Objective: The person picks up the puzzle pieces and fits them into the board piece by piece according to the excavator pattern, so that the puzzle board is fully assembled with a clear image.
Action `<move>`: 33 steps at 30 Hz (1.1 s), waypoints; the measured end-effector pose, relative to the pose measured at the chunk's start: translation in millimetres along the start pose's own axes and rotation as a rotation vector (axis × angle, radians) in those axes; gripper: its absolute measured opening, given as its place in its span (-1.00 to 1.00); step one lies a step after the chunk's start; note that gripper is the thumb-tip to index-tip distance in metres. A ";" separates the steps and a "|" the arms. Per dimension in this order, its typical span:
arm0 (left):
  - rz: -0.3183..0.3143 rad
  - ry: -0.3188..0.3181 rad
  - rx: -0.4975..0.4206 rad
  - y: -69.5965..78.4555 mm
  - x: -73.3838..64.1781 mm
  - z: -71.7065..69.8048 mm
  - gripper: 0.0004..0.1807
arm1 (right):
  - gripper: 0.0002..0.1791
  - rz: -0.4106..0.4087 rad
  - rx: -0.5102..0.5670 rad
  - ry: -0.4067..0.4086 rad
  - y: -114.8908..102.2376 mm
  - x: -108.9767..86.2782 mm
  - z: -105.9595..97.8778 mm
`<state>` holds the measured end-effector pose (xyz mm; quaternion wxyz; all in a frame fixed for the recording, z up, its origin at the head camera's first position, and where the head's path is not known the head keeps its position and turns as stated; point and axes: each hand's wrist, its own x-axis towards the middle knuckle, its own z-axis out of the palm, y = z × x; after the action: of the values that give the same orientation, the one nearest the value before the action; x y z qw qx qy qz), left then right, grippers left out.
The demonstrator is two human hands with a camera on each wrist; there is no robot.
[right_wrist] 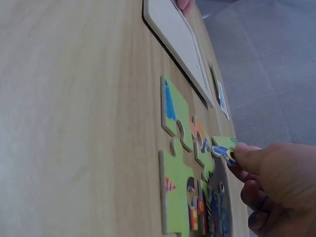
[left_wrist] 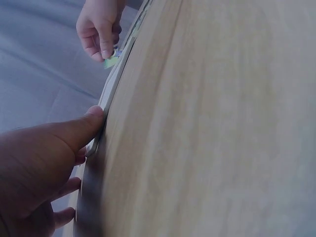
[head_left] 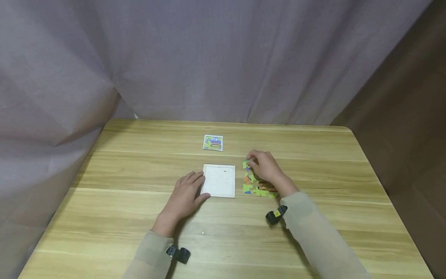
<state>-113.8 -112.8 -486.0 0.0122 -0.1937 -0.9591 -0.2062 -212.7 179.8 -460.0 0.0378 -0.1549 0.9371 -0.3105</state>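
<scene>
My left hand rests at the left side of a white square puzzle tray, fingers spread along its left edge and thumb on the near-left corner. The bare tray floor has a small dark spot near its far edge. To the right of the tray, my right hand pinches a green jigsaw piece with a blue and purple print between thumb and fingertips. Beneath and beside that hand lie several loose jigsaw pieces, mostly green with orange, red and blue parts. The hand and forearm partly hide them in the head view.
A small picture card showing a blue and purple vehicle on green lies beyond the tray. A tiny pale bit is on the wooden table near its front. Grey curtains hang behind the far edge.
</scene>
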 end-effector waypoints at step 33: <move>-0.001 0.005 -0.002 0.0 2.9 4.5 -0.33 | -0.87 0.005 0.251 0.044 -39.4 7.3 40.2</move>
<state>-116.2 -109.9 -489.8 0.0141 -0.1929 -0.9589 -0.2075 -202.4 124.7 -468.8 0.0369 -0.1396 0.8920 -0.4284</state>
